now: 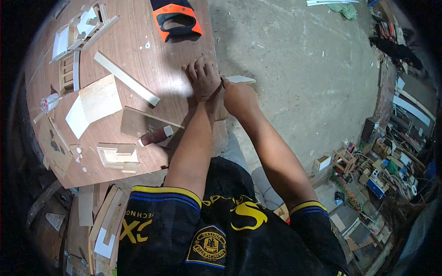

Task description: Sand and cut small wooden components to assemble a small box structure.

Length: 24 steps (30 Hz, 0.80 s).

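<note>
My left hand (206,82) lies at the right edge of the brown wooden table (175,60), its fingers slightly apart and pointing away from me. Just right of it, past the edge, my right hand (240,97) is closed in a fist. A thin flat strip (241,79) with a white face and a tan edge sticks out beside the fist, over the floor. The fist appears closed on this strip, though the fingers hide most of the grip. A small dark tip shows between my hands; I cannot make out what it is.
An orange-handled handsaw (177,20) lies at the table's far end. Left of my arm are a wood stick (126,78), a bent panel (99,100), a dark red roll (156,136) and a small wooden frame (119,157). Scrap and tools (377,170) pile up at right.
</note>
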Available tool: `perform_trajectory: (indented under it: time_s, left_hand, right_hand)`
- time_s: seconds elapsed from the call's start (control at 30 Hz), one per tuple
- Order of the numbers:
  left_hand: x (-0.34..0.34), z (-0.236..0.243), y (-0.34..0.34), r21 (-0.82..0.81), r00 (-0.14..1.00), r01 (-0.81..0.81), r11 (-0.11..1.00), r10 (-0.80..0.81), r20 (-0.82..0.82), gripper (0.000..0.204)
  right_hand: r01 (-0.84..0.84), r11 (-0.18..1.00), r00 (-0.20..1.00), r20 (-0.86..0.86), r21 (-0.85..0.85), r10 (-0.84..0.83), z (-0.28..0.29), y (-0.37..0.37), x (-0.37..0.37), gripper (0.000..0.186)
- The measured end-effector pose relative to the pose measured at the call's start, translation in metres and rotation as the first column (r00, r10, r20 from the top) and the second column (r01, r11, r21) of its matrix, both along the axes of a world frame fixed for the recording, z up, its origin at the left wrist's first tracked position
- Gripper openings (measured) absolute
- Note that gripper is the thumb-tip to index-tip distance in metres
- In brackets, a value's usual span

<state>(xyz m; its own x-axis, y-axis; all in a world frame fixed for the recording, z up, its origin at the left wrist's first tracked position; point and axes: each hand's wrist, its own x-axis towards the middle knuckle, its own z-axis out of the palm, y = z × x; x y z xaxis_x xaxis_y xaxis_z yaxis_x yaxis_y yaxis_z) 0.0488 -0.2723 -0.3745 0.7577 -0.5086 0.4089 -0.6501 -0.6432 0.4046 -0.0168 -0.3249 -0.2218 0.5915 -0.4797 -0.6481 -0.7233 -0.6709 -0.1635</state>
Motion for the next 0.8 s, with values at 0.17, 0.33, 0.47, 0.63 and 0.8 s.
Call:
perform_trajectory:
  time_s: [0.17, 0.33, 0.47, 0.63, 0.8]
  left_hand:
    - [0.002, 0.011, 0.005, 0.063, 0.992, 0.039, 0.997, -0.031, -0.120, 0.023]
    - [-0.002, 0.016, 0.006, 0.200, 0.982, 0.092, 0.975, -0.056, -0.181, 0.027]
    - [0.006, 0.019, 0.009, 0.228, 0.986, 0.102, 0.968, -0.068, -0.153, 0.040]
    - [0.000, 0.037, 0.006, 0.169, 0.946, 0.161, 0.972, -0.103, -0.307, 0.040]
    - [0.004, 0.030, 0.012, 0.297, 0.980, 0.119, 0.948, -0.063, -0.191, 0.023]
  right_hand:
    - [-0.055, 0.998, 0.998, -0.002, 0.029, 0.055, -0.007, 0.001, 0.000, 0.026]
    - [0.016, 0.998, 0.999, 0.039, -0.058, -0.013, -0.023, 0.000, -0.001, 0.023]
    - [-0.056, 0.997, 0.997, 0.050, -0.049, 0.058, 0.001, 0.006, 0.004, 0.024]
    - [0.037, 0.996, 0.999, 0.004, -0.076, -0.037, -0.015, 0.007, 0.005, 0.025]
    - [-0.142, 0.990, 0.990, -0.012, -0.011, 0.142, 0.018, -0.002, 0.010, 0.026]
